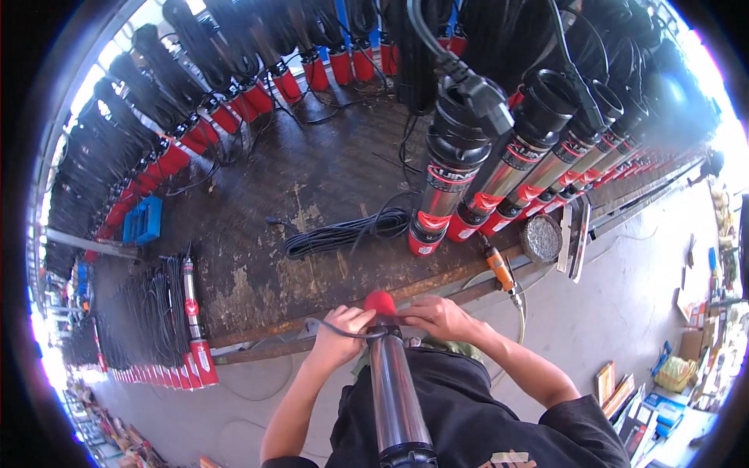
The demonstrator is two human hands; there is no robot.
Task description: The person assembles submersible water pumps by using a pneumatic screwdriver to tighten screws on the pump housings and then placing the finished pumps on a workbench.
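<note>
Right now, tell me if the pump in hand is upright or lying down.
Lying down: the pump runs lengthwise from the body to the bench, red end between both hands.

You stand at the near edge of the workbench [312,195]. On it, a coiled cable [343,232] lies near the middle, a row of upright pumps [499,168] stands to its right, a power screwdriver [503,274] lies at the near edge, and more pumps [195,327] lie at the bench's left end.

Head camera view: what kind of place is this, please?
Probably a workshop where submersible pumps are assembled. Rows of steel pumps with red ends stand on a worn workbench, a coiled black cable lies there, and both hands hold another pump.
</note>
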